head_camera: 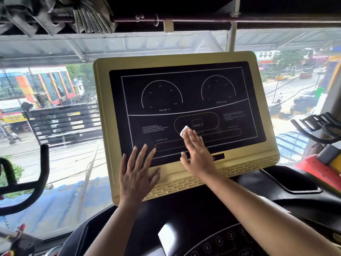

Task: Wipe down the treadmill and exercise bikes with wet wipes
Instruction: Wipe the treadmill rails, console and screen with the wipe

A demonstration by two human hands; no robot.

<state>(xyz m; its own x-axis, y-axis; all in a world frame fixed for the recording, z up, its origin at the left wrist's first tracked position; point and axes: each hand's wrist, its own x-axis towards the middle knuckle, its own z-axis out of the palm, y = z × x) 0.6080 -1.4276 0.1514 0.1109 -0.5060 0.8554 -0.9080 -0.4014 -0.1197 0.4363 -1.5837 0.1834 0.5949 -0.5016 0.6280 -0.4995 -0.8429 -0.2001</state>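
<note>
Bike bar: at 9 o'clock of the console, untouched; its turn comes later, I judge.
Left hand: your straight fingers lie splayed on the console's lower edge, holding nothing, likely steadying the tilted screen.
Wipe: on the screen just below centre, poking out at 11 o'clock from under your right hand.
Right hand: flat, fingers straight, pressing the wipe for full contact.

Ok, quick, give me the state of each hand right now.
Left hand: open, fingers spread, resting flat on the console, holding nothing.
Right hand: open, straight fingers pressing the wet wipe against the screen.
</note>
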